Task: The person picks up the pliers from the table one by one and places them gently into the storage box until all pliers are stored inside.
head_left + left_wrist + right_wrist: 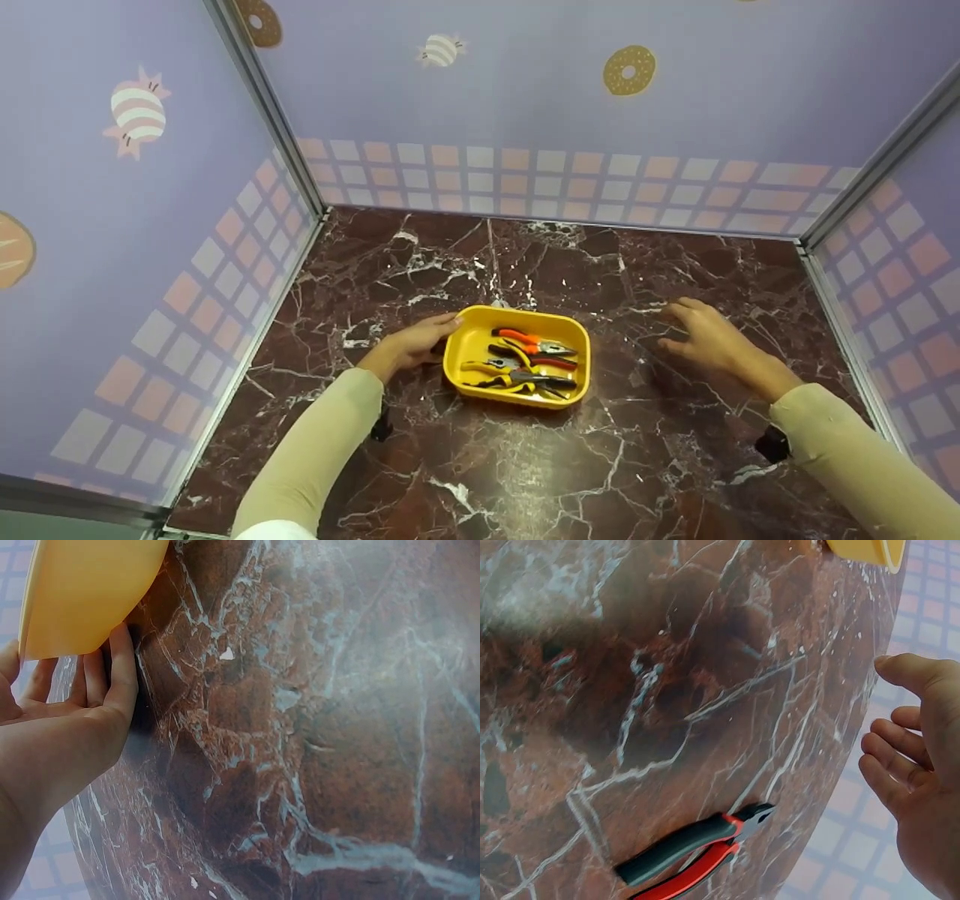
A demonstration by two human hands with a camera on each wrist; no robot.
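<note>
A yellow plastic bin (469,345) stands on the dark marbled tabletop with several pliers in it. Among them are long-nose pliers with red-and-black handles (517,336) and others with yellow-and-black handles (480,367). My left hand (414,341) grips the bin's left end. In the left wrist view the thumb lies at the rim and the fingers of that hand (75,716) reach under the yellow wall (94,600). To the right of the bin my right hand (709,334), fingers loosely bent, holds nothing. Red-and-black cutting pliers (697,847) lie on the tabletop in the right wrist view.
Printed panels enclose the marbled tabletop (480,255) at the back (525,90), left (187,187) and right (907,255). Metal posts stand at the two back corners. Small white flecks lie behind the bin.
</note>
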